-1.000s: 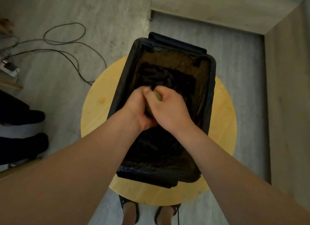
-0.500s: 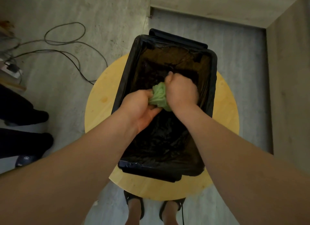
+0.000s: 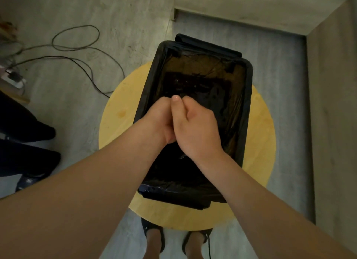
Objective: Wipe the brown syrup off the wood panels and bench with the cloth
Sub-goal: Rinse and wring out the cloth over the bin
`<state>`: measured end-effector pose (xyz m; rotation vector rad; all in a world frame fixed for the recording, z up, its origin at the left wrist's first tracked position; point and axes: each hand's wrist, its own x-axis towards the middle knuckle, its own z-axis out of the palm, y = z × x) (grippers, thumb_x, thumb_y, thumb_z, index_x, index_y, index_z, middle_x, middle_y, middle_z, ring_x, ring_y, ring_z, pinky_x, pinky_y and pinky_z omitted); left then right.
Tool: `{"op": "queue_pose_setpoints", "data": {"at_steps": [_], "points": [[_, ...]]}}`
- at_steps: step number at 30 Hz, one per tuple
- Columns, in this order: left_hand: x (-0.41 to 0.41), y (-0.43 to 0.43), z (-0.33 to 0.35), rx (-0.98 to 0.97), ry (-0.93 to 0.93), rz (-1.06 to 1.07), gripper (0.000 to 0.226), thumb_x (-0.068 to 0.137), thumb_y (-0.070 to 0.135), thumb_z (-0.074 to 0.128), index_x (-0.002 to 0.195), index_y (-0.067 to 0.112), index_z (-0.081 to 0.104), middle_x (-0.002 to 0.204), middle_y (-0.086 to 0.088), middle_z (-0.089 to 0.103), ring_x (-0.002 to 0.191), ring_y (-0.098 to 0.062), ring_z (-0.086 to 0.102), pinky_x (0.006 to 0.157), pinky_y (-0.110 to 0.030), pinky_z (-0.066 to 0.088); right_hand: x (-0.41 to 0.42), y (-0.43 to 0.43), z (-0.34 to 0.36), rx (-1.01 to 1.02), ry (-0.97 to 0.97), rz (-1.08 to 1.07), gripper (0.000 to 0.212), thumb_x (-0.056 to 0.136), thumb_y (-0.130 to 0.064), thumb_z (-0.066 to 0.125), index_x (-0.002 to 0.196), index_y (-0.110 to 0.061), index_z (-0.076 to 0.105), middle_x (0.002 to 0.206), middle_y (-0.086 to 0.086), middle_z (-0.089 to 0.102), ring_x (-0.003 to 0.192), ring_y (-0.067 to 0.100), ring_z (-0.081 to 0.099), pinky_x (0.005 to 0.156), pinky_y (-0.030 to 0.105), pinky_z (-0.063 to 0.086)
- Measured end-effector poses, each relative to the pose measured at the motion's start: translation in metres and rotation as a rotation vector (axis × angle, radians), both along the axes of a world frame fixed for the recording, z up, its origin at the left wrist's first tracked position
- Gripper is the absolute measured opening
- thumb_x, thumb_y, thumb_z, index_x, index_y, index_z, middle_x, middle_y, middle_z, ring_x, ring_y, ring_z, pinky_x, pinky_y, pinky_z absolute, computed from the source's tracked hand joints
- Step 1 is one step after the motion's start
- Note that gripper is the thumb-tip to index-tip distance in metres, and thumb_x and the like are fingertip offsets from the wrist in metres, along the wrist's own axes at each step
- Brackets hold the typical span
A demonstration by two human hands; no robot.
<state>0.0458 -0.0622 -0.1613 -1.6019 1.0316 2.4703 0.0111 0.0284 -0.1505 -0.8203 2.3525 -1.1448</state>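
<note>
- Head view: my left hand (image 3: 158, 119) and right hand (image 3: 195, 129) are pressed together knuckle to knuckle, fingers curled inward, over the black-lined tub (image 3: 249, 108).
- I cannot tell what the fingers are clamped on. The cloth is hidden, and I cannot place it.
- The tub sits on a round yellow wooden counter (image 3: 116, 123).
- Cables (image 3: 81, 61) loop across the grey floor (image 3: 58, 108), with a wood panel (image 3: 332, 104) to the right.

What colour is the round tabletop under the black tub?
The round tabletop is pale yellow wood, best in head view.
</note>
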Motion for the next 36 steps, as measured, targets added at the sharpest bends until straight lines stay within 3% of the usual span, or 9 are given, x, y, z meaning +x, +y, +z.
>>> {"op": "queue_pose_setpoints", "data": {"at_steps": [5,8,11,15,19,24,28,32,36], "points": [[-0.004,0.007,0.004,0.036,-0.013,0.138,0.031,0.102,0.006,0.048,0.077,0.003,0.066,0.067,-0.013,0.066,0.062,-0.025,0.070,0.056,-0.032,0.058,-0.021,-0.006,-0.018,0.061,0.137,0.064,0.043,0.108,-0.030,0.043,0.071,-0.012,0.056,0.070,0.008,0.066,0.069,0.030,0.065,0.064,0.040,0.051],[-0.005,0.011,-0.001,0.019,0.015,0.214,0.033,0.102,0.001,0.039,0.112,0.001,0.071,0.102,-0.019,0.074,0.098,-0.033,0.071,0.080,-0.047,0.063,-0.047,-0.019,-0.037,0.265,0.176,0.047,0.041,0.108,-0.034,0.039,0.094,-0.007,0.067,0.092,0.019,0.071,0.088,0.041,0.067,0.071,0.040,0.049],[-0.004,0.017,0.003,-0.089,-0.056,0.093,0.024,0.107,0.023,0.044,0.114,0.014,0.066,0.114,-0.013,0.072,0.107,-0.032,0.069,0.090,-0.053,0.059,-0.065,-0.024,-0.044,0.459,0.268,-0.133,0.043,0.111,-0.039,0.033,0.123,-0.006,0.058,0.118,0.021,0.062,0.102,0.042,0.063,0.072,0.037,0.040],[-0.001,0.020,0.000,-0.094,-0.112,-0.004,0.051,0.100,0.044,0.044,0.146,0.022,0.050,0.127,-0.013,0.067,0.109,-0.033,0.068,0.084,-0.055,0.060,-0.048,-0.021,-0.045,0.418,-0.028,-0.124,0.043,0.111,-0.042,0.034,0.142,-0.012,0.039,0.141,0.021,0.037,0.122,0.043,0.047,0.098,0.045,0.040],[0.000,0.015,-0.002,-0.049,-0.093,0.119,0.046,0.109,0.044,0.039,0.132,0.013,0.063,0.115,-0.016,0.072,0.102,-0.031,0.070,0.078,-0.039,0.058,-0.040,-0.007,-0.035,0.336,-0.309,0.114,0.028,0.109,-0.032,0.044,0.120,-0.011,0.058,0.112,0.011,0.065,0.101,0.030,0.062,0.073,0.032,0.046],[0.007,0.011,0.007,-0.113,-0.017,0.010,0.052,0.107,0.054,0.036,0.121,0.015,0.069,0.096,-0.014,0.079,0.087,-0.026,0.078,0.079,-0.040,0.062,-0.042,0.009,0.003,0.104,-0.371,0.193,0.033,0.110,-0.040,0.044,0.112,-0.018,0.069,0.104,0.005,0.072,0.096,0.019,0.068,0.086,0.035,0.052],[0.014,0.010,0.022,-0.159,0.124,-0.291,0.069,0.097,0.072,0.045,0.127,0.014,0.069,0.106,-0.008,0.078,0.096,-0.022,0.076,0.084,-0.036,0.061,-0.058,0.013,0.008,0.042,-0.528,0.056,0.036,0.110,-0.038,0.047,0.118,-0.012,0.071,0.116,0.010,0.073,0.108,0.023,0.070,0.103,0.043,0.054],[0.018,0.002,0.034,-0.176,0.274,-0.595,0.041,0.092,0.030,0.076,0.130,0.018,0.067,0.106,-0.002,0.075,0.098,-0.014,0.071,0.082,-0.028,0.055,-0.072,0.021,0.018,-0.117,-0.903,0.015,0.039,0.109,-0.029,0.050,0.126,0.002,0.065,0.121,0.019,0.073,0.114,0.031,0.071,0.101,0.044,0.057],[0.014,-0.005,0.043,-0.243,0.218,-0.718,0.037,0.088,0.003,0.074,0.123,0.014,0.068,0.095,-0.007,0.067,0.083,-0.016,0.064,0.073,-0.032,0.050,-0.081,0.027,0.022,-0.117,-0.812,0.070,0.028,0.107,-0.025,0.057,0.131,-0.010,0.060,0.119,0.013,0.070,0.107,0.027,0.070,0.088,0.036,0.060]]}}
